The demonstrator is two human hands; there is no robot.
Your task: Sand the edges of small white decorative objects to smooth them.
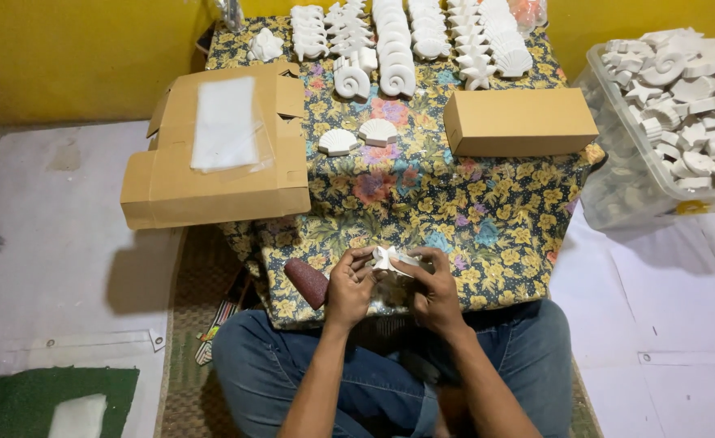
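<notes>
Both my left hand (349, 285) and right hand (432, 290) pinch a small white plaster piece (386, 259) over the desk (455, 211). It looks light, rigid, brittle — I'd grip its edges, gently.

The small white piece (386, 259) is largely covered by the fingers of the left hand (349, 285) and right hand (433, 292); its shape cannot be determined. Right of it, the clear bin (617, 174) is cut by the frame edge. Rows of white shell figures (410, 36) beyond it run off the top.
</notes>
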